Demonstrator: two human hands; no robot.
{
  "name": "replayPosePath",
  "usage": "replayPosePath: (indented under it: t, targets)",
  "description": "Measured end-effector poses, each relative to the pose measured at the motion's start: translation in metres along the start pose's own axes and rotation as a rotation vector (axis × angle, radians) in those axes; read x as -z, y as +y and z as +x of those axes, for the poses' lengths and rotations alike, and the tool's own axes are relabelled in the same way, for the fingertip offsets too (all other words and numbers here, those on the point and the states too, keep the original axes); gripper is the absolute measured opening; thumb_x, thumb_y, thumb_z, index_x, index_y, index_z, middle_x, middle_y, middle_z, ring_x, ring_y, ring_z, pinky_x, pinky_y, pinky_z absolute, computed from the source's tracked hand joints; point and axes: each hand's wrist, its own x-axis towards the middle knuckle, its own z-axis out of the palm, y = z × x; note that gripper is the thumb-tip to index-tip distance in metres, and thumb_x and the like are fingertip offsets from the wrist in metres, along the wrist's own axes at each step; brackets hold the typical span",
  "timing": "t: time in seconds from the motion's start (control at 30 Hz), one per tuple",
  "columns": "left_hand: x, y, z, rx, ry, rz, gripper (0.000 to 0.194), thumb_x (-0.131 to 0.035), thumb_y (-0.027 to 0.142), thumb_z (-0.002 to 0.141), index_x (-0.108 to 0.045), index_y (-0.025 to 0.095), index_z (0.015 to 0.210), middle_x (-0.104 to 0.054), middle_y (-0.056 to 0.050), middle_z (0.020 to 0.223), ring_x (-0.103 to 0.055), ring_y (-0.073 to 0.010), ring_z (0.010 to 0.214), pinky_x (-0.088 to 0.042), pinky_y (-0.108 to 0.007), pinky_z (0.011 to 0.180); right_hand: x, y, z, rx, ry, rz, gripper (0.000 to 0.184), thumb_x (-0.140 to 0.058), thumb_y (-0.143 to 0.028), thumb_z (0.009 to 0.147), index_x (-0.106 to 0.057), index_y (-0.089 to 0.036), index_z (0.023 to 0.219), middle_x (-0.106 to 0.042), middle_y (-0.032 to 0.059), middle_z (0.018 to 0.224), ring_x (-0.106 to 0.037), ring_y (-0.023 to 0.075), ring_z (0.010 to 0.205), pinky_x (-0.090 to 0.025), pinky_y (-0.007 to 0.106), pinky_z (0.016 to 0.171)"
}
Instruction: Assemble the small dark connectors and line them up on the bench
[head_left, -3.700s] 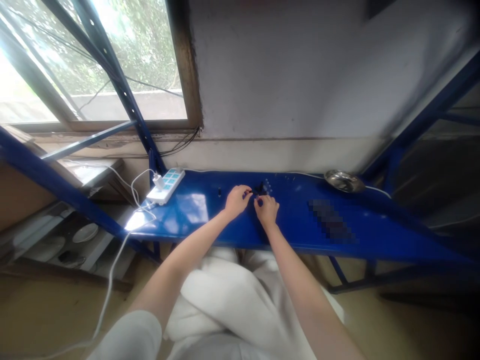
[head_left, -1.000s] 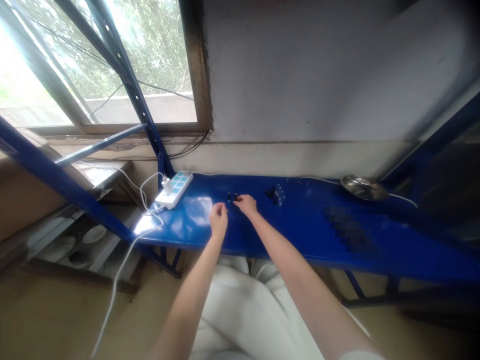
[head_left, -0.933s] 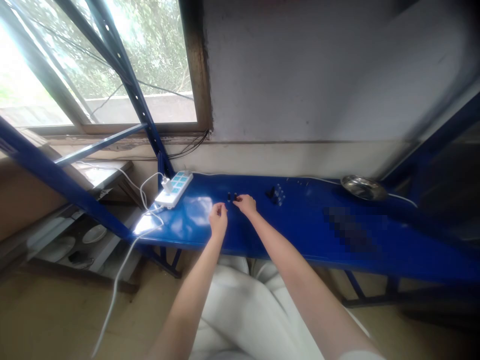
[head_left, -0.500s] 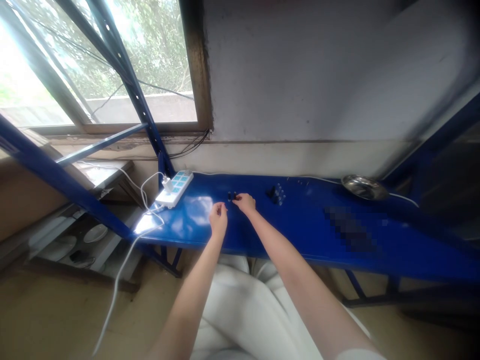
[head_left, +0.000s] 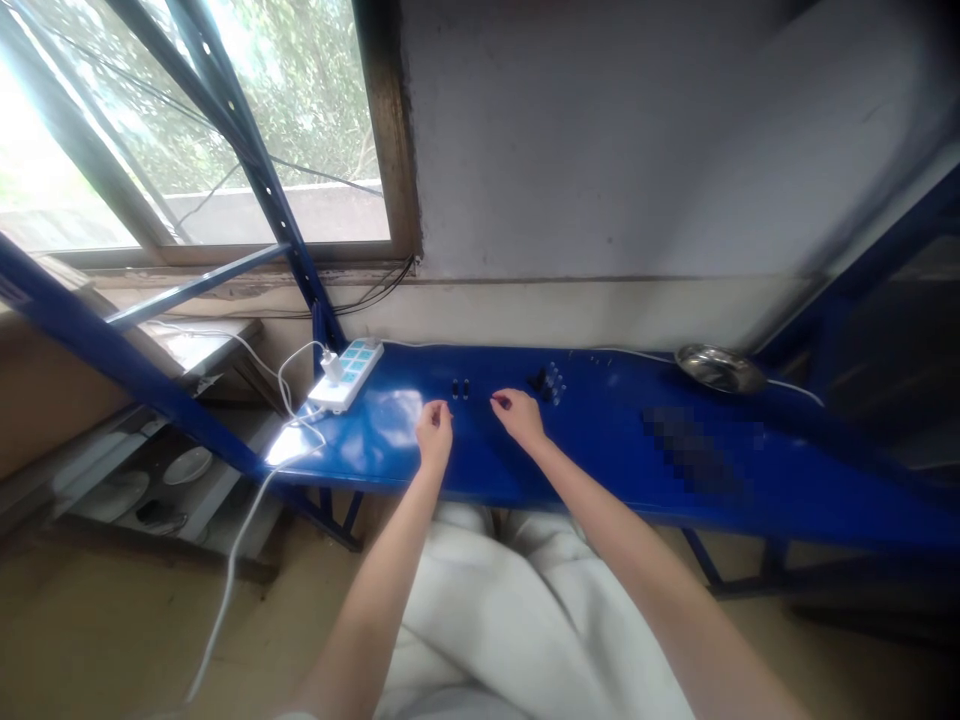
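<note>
Hands half-curled at frame centre, contents unclear, 2 dark pieces between on the tabletop.

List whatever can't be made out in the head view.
Head view, all:
Left hand's contents, if any: hidden by curled fingers.
Right hand's contents, if any: too small, partly behind fingers.
Two small black pieces: too small for markings.
Dark object at right: pixelated.
Right forearm's near end: cut off by the bottom edge.
</note>
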Motion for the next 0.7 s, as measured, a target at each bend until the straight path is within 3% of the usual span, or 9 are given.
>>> replayPosePath:
  t: [0.1,0.3,0.47,0.7]
  targets:
    - [0.0,0.0,-0.001,-0.019,-0.01,-0.002,0.021,-0.046,0.033,0.083,-0.058,0.016,0.087,-0.059,-0.001,0.07,-0.055,-0.0114,0.062,-0.043,-0.023,0.061,0.025,0.021,-0.012,-0.054,0.072,0.051,0.021,-0.048,-0.029,0.08,-0.067,-0.019,0.084,-0.069,0.0038,0.085,-0.061,0.0179,0.077,-0.046,0.03,0.069]
    - [-0.002,0.001,-0.003,-0.166,-0.047,0.083,0.02,-0.045,0.031,0.083,-0.059,0.016,0.085,-0.061,-0.003,0.072,-0.057,-0.0126,0.069,-0.044,-0.024,0.065,0.059,0.065,-0.02,-0.312,0.187,-0.033,0.02,-0.051,-0.031,0.076,-0.066,-0.017,0.078,-0.068,0.0055,0.082,-0.061,0.0194,0.074,-0.044,0.029,0.063]
    - [-0.005,-0.003,-0.005,-0.325,-0.1,0.156,0.019,-0.045,0.029,0.084,-0.06,0.017,0.085,-0.062,-0.003,0.073,-0.056,-0.0121,0.067,-0.045,-0.024,0.065,0.06,0.085,-0.013,-0.435,0.125,-0.163,0.024,-0.056,-0.035,0.073,-0.067,-0.017,0.085,-0.068,0.0063,0.085,-0.06,0.0222,0.081,-0.042,0.033,0.07]
    - [-0.007,-0.008,-0.004,-0.388,-0.096,0.197,0.018,-0.045,0.027,0.084,-0.06,0.017,0.085,-0.062,-0.004,0.072,-0.056,-0.0122,0.065,-0.046,-0.024,0.063,0.046,0.087,0.001,-0.446,0.102,-0.273,0.027,-0.055,-0.037,0.074,-0.068,-0.019,0.088,-0.066,0.0079,0.095,-0.057,0.0255,0.09,-0.04,0.036,0.073]
